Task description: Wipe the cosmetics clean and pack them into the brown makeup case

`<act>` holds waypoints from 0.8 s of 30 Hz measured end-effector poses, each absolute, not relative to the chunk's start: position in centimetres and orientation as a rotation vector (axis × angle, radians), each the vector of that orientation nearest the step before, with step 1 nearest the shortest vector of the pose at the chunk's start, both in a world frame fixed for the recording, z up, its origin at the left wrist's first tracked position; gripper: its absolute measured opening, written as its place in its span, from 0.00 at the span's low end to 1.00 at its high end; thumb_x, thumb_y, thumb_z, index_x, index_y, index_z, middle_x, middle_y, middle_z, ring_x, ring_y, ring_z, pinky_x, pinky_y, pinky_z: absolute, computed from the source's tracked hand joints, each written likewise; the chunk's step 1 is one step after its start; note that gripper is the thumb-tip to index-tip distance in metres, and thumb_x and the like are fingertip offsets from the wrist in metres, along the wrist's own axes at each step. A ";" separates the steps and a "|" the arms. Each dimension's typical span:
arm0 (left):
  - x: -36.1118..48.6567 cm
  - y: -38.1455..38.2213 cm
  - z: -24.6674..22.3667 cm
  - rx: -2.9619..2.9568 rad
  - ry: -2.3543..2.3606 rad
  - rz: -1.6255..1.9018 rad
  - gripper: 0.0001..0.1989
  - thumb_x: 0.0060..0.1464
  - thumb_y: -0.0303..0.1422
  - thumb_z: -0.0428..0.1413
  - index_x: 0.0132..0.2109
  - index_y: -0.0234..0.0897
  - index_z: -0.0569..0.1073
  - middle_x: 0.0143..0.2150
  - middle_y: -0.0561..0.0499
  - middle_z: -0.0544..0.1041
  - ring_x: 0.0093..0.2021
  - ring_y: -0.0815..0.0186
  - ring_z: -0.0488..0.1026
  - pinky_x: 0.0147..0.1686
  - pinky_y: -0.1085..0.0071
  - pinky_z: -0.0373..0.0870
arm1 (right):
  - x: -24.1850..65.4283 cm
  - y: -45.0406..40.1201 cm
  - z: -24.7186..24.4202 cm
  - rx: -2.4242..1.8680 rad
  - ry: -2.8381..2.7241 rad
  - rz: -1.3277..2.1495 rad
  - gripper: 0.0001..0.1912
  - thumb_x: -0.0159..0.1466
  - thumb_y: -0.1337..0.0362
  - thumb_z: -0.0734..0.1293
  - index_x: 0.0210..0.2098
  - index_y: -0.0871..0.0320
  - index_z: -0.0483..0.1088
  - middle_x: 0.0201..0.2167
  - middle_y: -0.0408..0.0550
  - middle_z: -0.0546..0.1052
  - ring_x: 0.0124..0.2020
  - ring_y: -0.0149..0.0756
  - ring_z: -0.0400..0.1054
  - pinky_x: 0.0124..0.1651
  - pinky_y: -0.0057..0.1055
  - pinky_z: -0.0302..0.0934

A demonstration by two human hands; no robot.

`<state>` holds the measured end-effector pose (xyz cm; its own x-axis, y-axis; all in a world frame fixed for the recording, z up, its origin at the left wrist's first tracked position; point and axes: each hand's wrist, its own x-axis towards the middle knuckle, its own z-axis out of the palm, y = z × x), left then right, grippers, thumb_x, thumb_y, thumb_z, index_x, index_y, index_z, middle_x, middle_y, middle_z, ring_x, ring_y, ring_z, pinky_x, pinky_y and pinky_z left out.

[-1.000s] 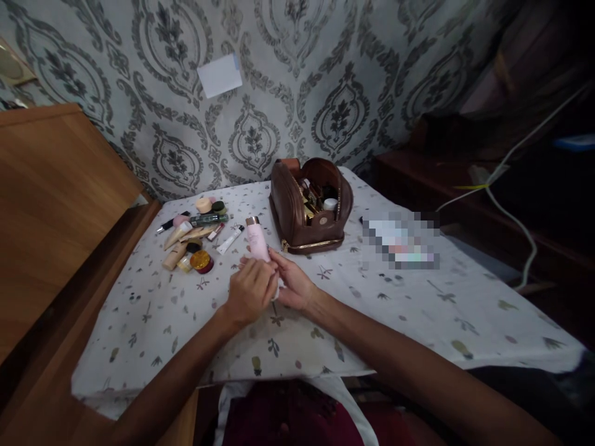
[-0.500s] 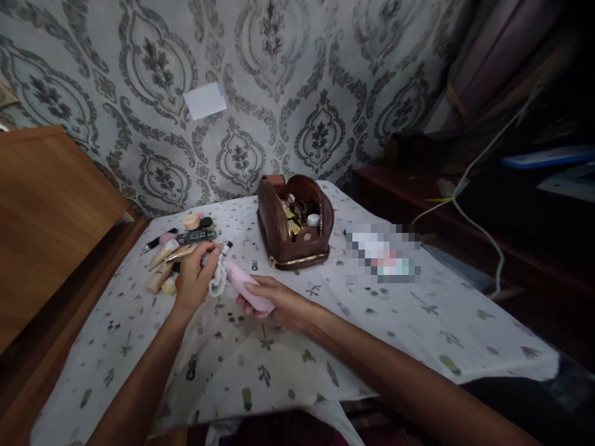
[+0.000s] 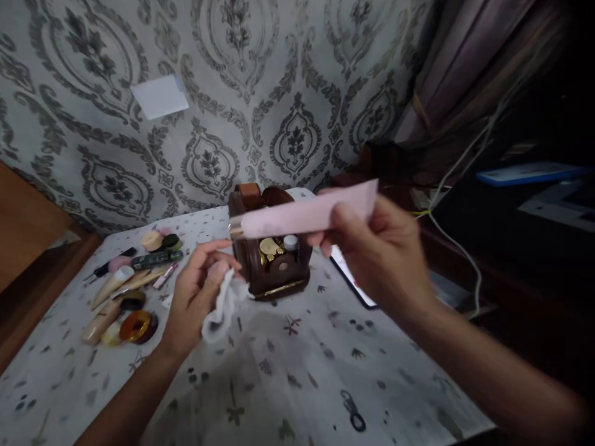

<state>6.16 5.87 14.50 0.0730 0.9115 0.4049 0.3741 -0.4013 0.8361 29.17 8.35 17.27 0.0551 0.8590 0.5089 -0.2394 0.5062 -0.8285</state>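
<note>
My right hand (image 3: 385,248) is closed round the flat end of a pink squeeze tube (image 3: 297,214), raised in front of the bag. The tube lies nearly level, its cap end pointing left. In my left hand (image 3: 198,297) is a crumpled white cloth or tissue (image 3: 223,310), pinched by the fingers and hanging below them. Behind the tube stands a brown cosmetic bag (image 3: 279,285), unzipped. Gold-coloured and white-lidded containers (image 3: 269,248) show inside it; the tube hides part of its opening.
Left on the patterned tablecloth (image 3: 269,396) lie several cosmetics, among them an amber jar (image 3: 138,326), a dark green tube (image 3: 155,259) and a beige bottle (image 3: 101,322). A phone (image 3: 356,282) lies right of the bag, partly behind my right hand. Wallpaper (image 3: 209,167) rises behind.
The pink tube has come up and right in my right hand, away from my left hand. My left hand keeps the white cloth. The view has shifted closer to the table.
</note>
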 end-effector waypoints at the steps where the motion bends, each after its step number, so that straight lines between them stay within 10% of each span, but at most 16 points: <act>1: 6.4 6.2 14.1 1.951 1.276 1.243 0.14 0.65 0.38 0.49 0.56 0.43 0.69 0.38 0.51 0.74 0.31 0.67 0.73 0.30 0.73 0.69 | 29.9 9.3 18.0 -0.641 -1.279 0.813 0.11 0.63 0.56 0.70 0.40 0.56 0.74 0.26 0.41 0.76 0.23 0.27 0.70 0.25 0.24 0.62; 24: 7.2 6.2 3.9 2.339 1.328 1.129 0.28 0.64 0.27 0.49 0.68 0.52 0.59 0.40 0.47 0.76 0.32 0.66 0.75 0.27 0.74 0.75 | 26.9 25.3 15.5 -0.481 -2.469 0.780 0.09 0.60 0.72 0.66 0.23 0.61 0.70 0.21 0.39 0.68 0.29 0.27 0.66 0.33 0.23 0.55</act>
<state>7.19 6.16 3.90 0.2950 0.8073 0.5111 0.6345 -0.5655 0.5270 26.87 25.35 15.53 -0.8113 0.4649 0.3545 0.1768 0.7731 -0.6092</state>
